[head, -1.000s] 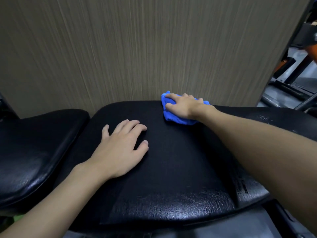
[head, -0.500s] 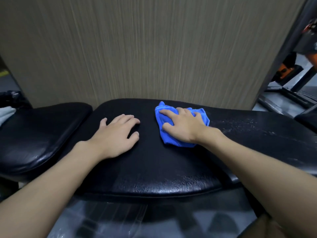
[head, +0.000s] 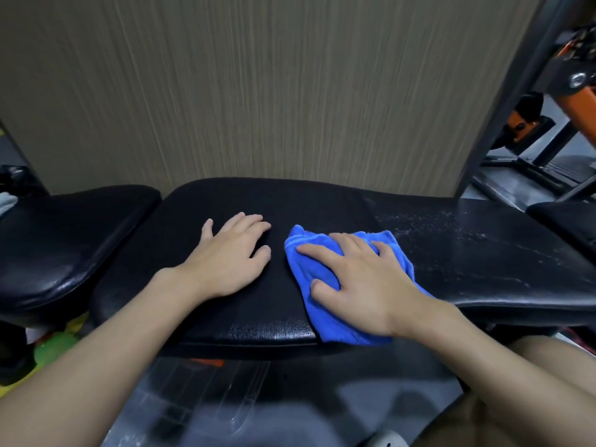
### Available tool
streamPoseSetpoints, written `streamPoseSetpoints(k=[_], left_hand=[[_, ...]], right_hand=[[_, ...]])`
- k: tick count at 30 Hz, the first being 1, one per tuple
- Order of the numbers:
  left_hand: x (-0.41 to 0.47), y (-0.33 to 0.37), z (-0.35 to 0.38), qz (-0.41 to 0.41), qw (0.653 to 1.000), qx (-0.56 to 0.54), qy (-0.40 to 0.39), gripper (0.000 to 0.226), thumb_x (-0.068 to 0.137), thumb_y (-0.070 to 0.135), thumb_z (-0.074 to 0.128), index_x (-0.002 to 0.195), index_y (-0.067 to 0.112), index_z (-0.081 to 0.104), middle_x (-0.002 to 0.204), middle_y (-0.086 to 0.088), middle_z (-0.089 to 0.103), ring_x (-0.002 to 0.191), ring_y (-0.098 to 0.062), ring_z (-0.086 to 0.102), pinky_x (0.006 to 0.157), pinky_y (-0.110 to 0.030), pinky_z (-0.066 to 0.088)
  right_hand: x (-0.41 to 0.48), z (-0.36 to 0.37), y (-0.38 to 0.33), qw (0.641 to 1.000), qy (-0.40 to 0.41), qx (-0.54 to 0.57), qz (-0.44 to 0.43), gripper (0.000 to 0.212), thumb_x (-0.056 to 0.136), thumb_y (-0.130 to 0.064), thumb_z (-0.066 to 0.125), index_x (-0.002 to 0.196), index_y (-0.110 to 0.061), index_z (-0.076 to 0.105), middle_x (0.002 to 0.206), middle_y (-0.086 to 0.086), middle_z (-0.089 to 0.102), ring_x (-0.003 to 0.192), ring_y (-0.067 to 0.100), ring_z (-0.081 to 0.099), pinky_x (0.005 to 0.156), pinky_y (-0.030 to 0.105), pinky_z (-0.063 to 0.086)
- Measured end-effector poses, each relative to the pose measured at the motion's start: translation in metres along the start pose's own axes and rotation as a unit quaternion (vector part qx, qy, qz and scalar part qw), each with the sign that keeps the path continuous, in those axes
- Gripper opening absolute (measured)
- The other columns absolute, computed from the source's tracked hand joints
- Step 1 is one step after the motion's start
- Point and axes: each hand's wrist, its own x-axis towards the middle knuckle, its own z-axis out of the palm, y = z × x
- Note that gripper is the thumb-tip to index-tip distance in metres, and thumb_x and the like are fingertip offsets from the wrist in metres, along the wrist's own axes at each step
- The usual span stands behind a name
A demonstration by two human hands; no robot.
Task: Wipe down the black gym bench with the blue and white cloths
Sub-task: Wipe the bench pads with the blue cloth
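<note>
The right hand (head: pixel 364 285) lies palm-down on the blue cloth (head: pixel 325 279). Its fingers (head: pixel 322 254) are spread wide and extended, pressing the cloth flat against the bench (head: pixel 225 314); nothing is pinched or gripped. The cloth sits at the near edge of the main pad, its lower corner overhanging that edge. The left hand (head: pixel 230 258) rests flat on bare pad just beside the cloth, fingers straight and close together, thumb apart, holding nothing. White specks mark the pad right of the cloth.
</note>
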Motion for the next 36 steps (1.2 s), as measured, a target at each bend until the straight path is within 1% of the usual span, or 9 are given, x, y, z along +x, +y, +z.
streamPoseSetpoints(k=[6,9,11,13,20,24,28,32,36], left_hand=[[-0.001,-0.002,0.003,0.006,1.0,0.019,0.009,0.057,0.097,0.05,0.03,0.15,0.028,0.027,0.161,0.011,0.015,0.149,-0.01,0.002,0.118,-0.055,0.001],[-0.001,-0.001,0.004,0.011,1.0,0.018,0.009,0.062,0.095,0.057,0.027,0.15,0.029,0.027,0.161,0.011,0.015,0.149,-0.012,0.002,0.118,-0.056,0.001],[-0.001,-0.001,0.004,0.013,1.0,0.015,0.009,0.077,0.084,0.07,0.016,0.149,0.031,0.027,0.16,0.012,0.015,0.149,-0.012,0.002,0.118,-0.056,0.002],[0.0,-0.001,0.004,0.011,1.0,0.017,0.006,0.088,0.073,0.074,0.007,0.148,0.034,0.026,0.16,0.014,0.014,0.149,-0.012,0.001,0.118,-0.056,0.002],[0.004,-0.003,0.005,0.016,0.999,0.027,0.012,0.087,0.072,0.075,0.006,0.148,0.037,0.026,0.159,0.015,0.015,0.149,-0.011,0.002,0.118,-0.057,0.004],[0.003,-0.002,0.003,0.017,1.0,0.021,0.013,0.087,0.071,0.075,0.008,0.147,0.037,0.027,0.159,0.015,0.016,0.149,-0.011,0.003,0.118,-0.057,0.004],[0.002,0.0,0.002,0.014,1.0,0.017,0.005,0.087,0.072,0.075,0.009,0.147,0.036,0.027,0.159,0.013,0.016,0.149,-0.012,0.003,0.118,-0.057,0.003],[0.0,0.002,0.0,0.009,1.0,0.02,-0.01,0.067,0.091,0.065,0.026,0.149,0.033,0.026,0.161,0.011,0.015,0.149,-0.013,0.002,0.117,-0.058,0.002],[-0.001,0.007,-0.004,0.007,1.0,0.008,-0.015,0.058,0.095,0.054,0.035,0.149,0.033,0.03,0.16,0.01,0.016,0.149,-0.012,0.003,0.118,-0.057,0.002]], right_hand=[[0.06,-0.001,0.021,1.0,-0.004,0.009,0.03,0.06,0.085,-0.057,0.031,0.145,-0.052,0.028,0.149,-0.001,0.036,0.142,0.019,0.025,0.113,0.052,0.018],[0.098,-0.001,0.036,0.999,-0.005,0.009,0.049,0.062,0.083,-0.058,0.03,0.145,-0.052,0.028,0.149,0.003,0.037,0.141,0.023,0.028,0.111,0.054,0.018],[0.122,-0.002,0.046,0.998,-0.005,0.008,0.065,0.057,0.088,-0.056,0.032,0.145,-0.052,0.028,0.15,0.005,0.036,0.141,0.025,0.028,0.113,0.055,0.017],[0.143,-0.004,0.053,0.997,-0.006,0.008,0.082,0.055,0.09,-0.054,0.033,0.145,-0.052,0.029,0.15,0.007,0.037,0.14,0.027,0.029,0.112,0.056,0.017],[0.188,-0.012,0.069,0.991,-0.019,0.007,0.136,0.055,0.092,-0.054,0.03,0.147,-0.051,0.026,0.146,0.011,0.04,0.136,0.032,0.035,0.109,0.057,0.018],[0.174,-0.005,0.066,0.992,0.0,-0.005,0.125,0.052,0.091,-0.054,0.031,0.144,-0.05,0.03,0.142,0.012,0.042,0.134,0.033,0.035,0.108,0.056,0.019],[0.13,-0.001,0.056,0.996,0.003,-0.003,0.086,0.057,0.09,-0.056,0.032,0.146,-0.051,0.027,0.149,0.011,0.037,0.141,0.03,0.028,0.112,0.056,0.017],[0.069,-0.003,0.041,0.998,0.003,-0.006,0.055,0.058,0.09,-0.054,0.032,0.147,-0.049,0.026,0.154,0.007,0.032,0.143,0.024,0.023,0.113,0.054,0.015],[0.013,-0.004,0.028,0.999,0.003,-0.01,0.036,0.071,0.077,-0.061,0.016,0.147,-0.051,0.022,0.156,0.004,0.028,0.145,0.02,0.018,0.116,0.054,0.012]])
